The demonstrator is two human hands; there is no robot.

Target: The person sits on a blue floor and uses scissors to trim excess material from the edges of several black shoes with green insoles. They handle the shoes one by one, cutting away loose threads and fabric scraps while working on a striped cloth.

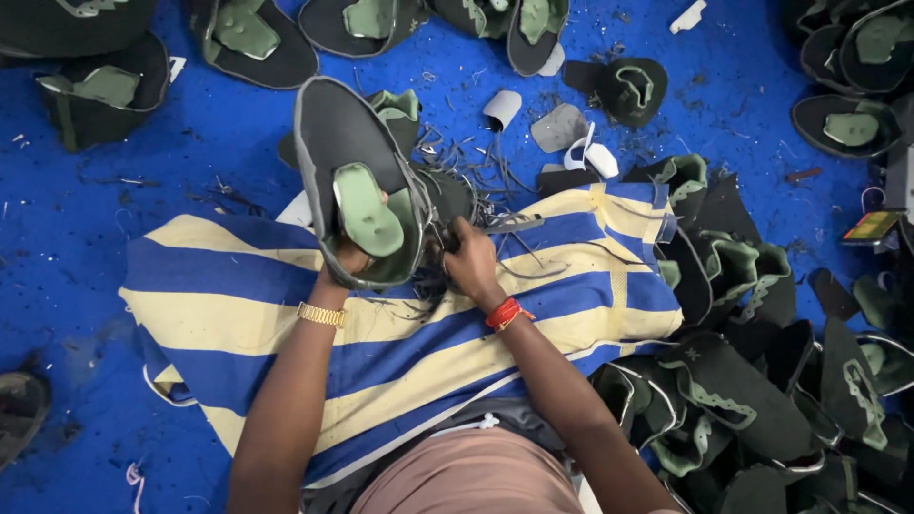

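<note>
Seen from above: seated on a blue floor (67,238), lap covered by a blue and cream striped cloth (238,295). Left hand (345,259) closed around the lower rim of a dark shoe upper (347,152) with a pale green tongue, held tilted up over the cloth's far edge, opening turned toward the camera. Right hand (468,255) just beside it, fingers clenched on a small dark tool or strip; too blurred to tell which. Loose dark trimmings (476,162) scattered past the cloth's far edge, thin and stringy. More uppers (743,400) heaped along the floor's right edge, others lined along the far edge, all the same dark outer with green lining. Judged from the pose, trimming or cleaning the upper's edge is in hand; best done with the left grip kept firm near the working spot so the soft rim does not flop, the right hand working in short strokes away from the holding fingers, and the edge turned toward the light. Outer material looks matte and felt-like, flexible but holding a curved shell shape; tongue smooth, paddle-shaped; grey rim thin and rubbery in look. Gold band on the left wrist, red threads on the right.
</note>
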